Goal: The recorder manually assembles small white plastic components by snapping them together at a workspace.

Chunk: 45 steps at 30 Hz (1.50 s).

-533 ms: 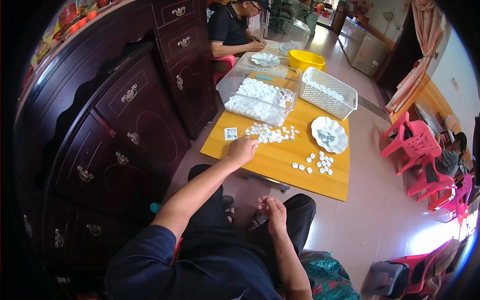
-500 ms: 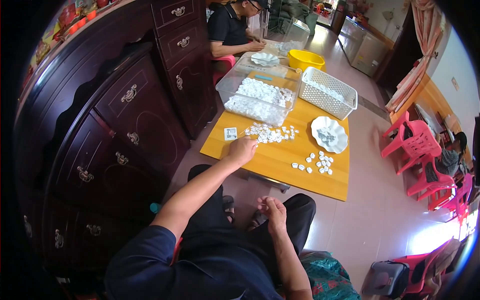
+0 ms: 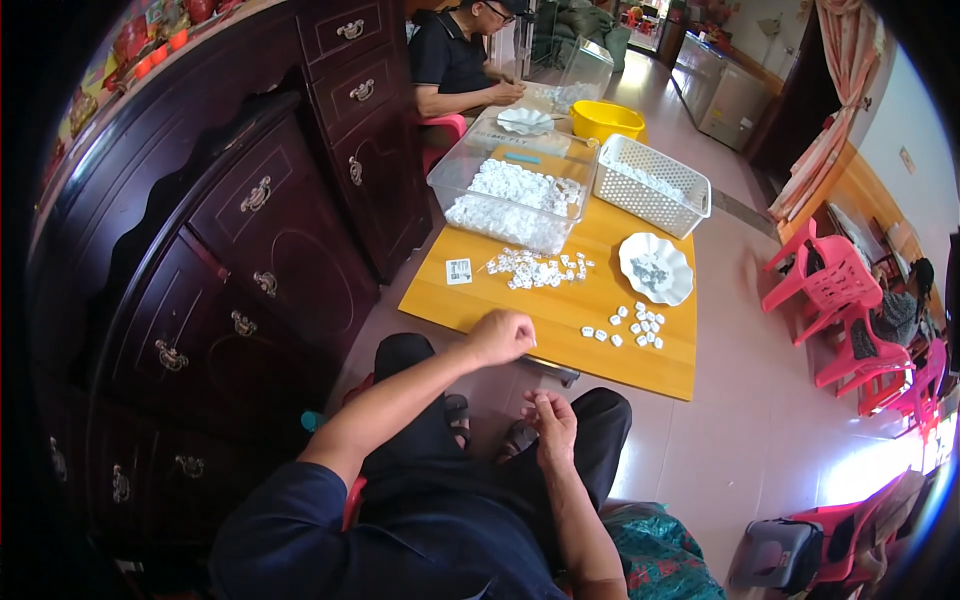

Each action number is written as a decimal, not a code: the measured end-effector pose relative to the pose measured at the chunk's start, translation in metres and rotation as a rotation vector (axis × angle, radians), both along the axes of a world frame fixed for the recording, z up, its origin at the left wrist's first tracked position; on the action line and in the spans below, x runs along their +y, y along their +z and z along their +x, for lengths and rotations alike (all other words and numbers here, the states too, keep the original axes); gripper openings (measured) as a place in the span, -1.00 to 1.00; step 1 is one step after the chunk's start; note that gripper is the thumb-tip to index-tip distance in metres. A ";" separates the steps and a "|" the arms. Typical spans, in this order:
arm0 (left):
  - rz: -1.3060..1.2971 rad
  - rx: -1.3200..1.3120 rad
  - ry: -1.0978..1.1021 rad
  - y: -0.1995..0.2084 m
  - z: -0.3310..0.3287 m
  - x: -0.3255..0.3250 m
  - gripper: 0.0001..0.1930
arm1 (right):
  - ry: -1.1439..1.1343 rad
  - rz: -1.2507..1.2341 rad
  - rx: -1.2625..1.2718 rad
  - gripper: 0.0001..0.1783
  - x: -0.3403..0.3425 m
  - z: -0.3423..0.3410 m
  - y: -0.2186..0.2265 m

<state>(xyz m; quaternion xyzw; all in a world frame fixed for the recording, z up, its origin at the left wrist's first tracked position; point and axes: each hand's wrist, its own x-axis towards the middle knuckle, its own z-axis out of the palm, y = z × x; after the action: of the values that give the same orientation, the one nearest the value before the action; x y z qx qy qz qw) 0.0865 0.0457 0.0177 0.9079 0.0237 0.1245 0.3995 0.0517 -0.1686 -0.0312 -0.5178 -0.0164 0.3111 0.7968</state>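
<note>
Light: bright daylight, glare at the lower right on the floor (image 3: 880, 470) | Shadows: soft, dark cabinet (image 3: 230, 250) dim at left | Focus: sharp centre | Edges: fisheye bending, black corner vignette

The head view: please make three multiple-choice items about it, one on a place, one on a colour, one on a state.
1. Where does the white scalloped plate lie?
A. on the yellow table, right of the loose white pieces
B. inside the clear bin
C. on a pink chair

2. What colour is the basin behind the clear bin?
A. blue
B. yellow
C. black

3. How is the left hand?
A. flat on the floor
B. closed loosely at the near table edge
C. inside the white basket

Answers: 1 A, the plate rests on the tabletop beside the scattered pieces. 2 B, the basin is plainly yellow. 3 B, its fingers are curled at the near edge; the right hand is over the lap.
</note>
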 end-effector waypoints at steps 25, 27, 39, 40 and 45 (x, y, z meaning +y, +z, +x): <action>-0.820 0.141 -0.090 -0.004 -0.063 -0.047 -0.96 | 0.043 0.068 -0.005 -0.79 -0.001 -0.003 0.005; -0.954 0.167 -0.089 -0.007 -0.063 -0.050 -0.96 | 0.066 0.068 0.010 -0.79 -0.003 -0.002 0.005; -1.150 0.355 -0.160 -0.012 -0.070 -0.033 -0.90 | 0.172 0.195 -0.023 -0.84 -0.002 -0.003 0.003; -1.150 0.358 -0.160 -0.013 -0.071 -0.032 -0.90 | 0.168 0.185 -0.022 -0.83 -0.002 -0.002 0.004; -1.013 0.302 -0.210 -0.017 -0.066 -0.040 -0.93 | 0.167 0.117 -0.004 -0.85 -0.009 -0.001 0.008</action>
<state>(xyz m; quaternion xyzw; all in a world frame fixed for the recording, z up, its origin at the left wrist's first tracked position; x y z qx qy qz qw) 0.0207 0.0062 0.0011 0.6069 0.0472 -0.0749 0.7898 0.0503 -0.1780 -0.0229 -0.4679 -0.0792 0.3741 0.7968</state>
